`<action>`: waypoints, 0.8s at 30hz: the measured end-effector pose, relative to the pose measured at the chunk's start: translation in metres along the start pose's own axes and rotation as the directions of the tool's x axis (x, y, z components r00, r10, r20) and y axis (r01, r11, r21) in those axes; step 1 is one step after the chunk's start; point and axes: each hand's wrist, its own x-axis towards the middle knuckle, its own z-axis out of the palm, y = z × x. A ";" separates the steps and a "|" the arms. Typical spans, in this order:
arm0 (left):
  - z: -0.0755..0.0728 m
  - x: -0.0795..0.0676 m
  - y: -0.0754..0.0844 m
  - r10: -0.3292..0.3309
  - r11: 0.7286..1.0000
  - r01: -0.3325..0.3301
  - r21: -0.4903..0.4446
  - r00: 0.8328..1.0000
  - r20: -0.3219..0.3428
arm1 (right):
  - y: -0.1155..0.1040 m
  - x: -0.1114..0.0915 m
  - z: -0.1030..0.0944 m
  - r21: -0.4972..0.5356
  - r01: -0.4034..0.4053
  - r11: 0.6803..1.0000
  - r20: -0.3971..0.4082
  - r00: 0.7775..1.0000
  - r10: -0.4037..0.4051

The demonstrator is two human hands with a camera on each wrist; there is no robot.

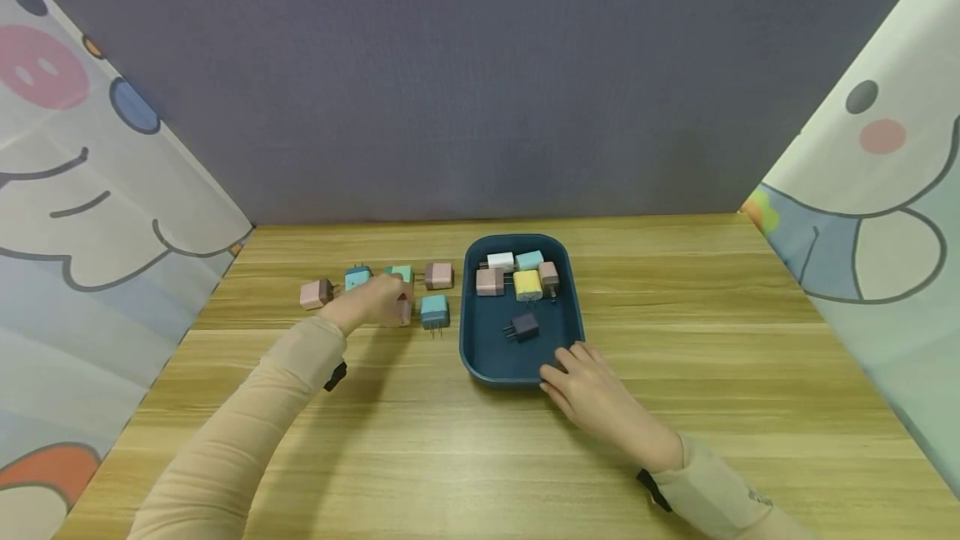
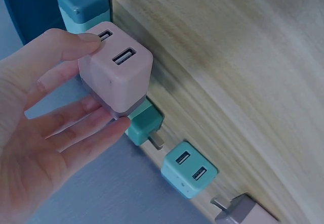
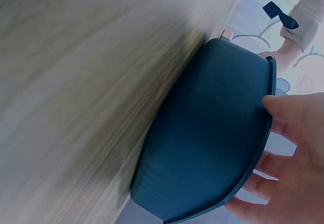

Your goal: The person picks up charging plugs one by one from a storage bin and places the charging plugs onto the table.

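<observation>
My left hand [image 1: 371, 302] pinches a pink USB charger [image 2: 117, 75] between thumb and fingers, its two ports facing the wrist camera. Around it on the table are a green charger [image 1: 401, 272], a blue charger [image 1: 357, 277], a blue charger with prongs toward me [image 1: 434, 312] and pink chargers on either side, one left [image 1: 316, 294] and one right [image 1: 439, 275]. With thumb outside and fingers over the edge, my right hand [image 1: 592, 390] grips the near right rim of a dark blue tray [image 3: 212, 118].
Inside the tray lie several chargers: a yellow one [image 1: 528, 285], a white one [image 1: 501, 262], a light blue one [image 1: 529, 260], two pink ones and a dark one [image 1: 523, 325] nearer me. A grey partition [image 1: 480, 107] stands behind the wooden table [image 1: 712, 298], with printed cloth at both sides.
</observation>
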 end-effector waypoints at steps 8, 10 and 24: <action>0.005 0.002 -0.001 -0.042 0.999 0.042 -0.005 0.999 0.025 | -0.001 0.000 0.000 0.005 -0.004 1.000 0.006 1.000 0.004; 0.006 0.002 0.000 -0.046 0.999 0.046 -0.009 0.999 0.025 | -0.001 0.000 0.000 0.005 -0.004 1.000 0.005 1.000 0.004; 0.008 0.003 -0.001 -0.034 0.999 0.035 -0.029 0.999 0.017 | 0.000 -0.001 0.002 0.005 0.000 1.000 -0.004 1.000 0.000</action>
